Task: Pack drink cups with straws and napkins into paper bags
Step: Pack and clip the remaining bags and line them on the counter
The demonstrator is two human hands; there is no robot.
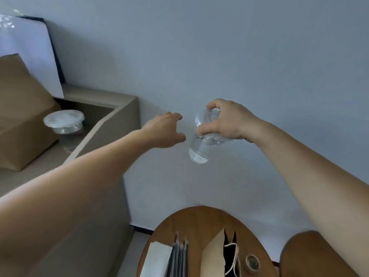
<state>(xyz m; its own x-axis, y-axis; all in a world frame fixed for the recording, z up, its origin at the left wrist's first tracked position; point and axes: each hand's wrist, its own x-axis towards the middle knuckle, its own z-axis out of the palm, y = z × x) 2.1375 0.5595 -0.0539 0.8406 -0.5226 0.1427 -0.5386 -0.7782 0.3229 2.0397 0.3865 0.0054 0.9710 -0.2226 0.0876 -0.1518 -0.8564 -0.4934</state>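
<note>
Overall: nothing readable — no word, number or sign can be made out.
In the air: clear plastic cup [200, 148], its wall plain and transparent.
On the beige ledge [111, 100]: lidded clear plastic cup [63, 121], lid blurred, nothing legible.
On the round wooden table [199, 220]: open brown paper bag [213, 254], face plain — no print legible.

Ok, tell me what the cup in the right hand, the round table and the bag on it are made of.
Cup: clear, glossy plastic, probably; the wall shows through it. Round table: wood or wood veneer, smooth brown grain. Bag: matte brown kraft paper, with pale cord handles.
</note>
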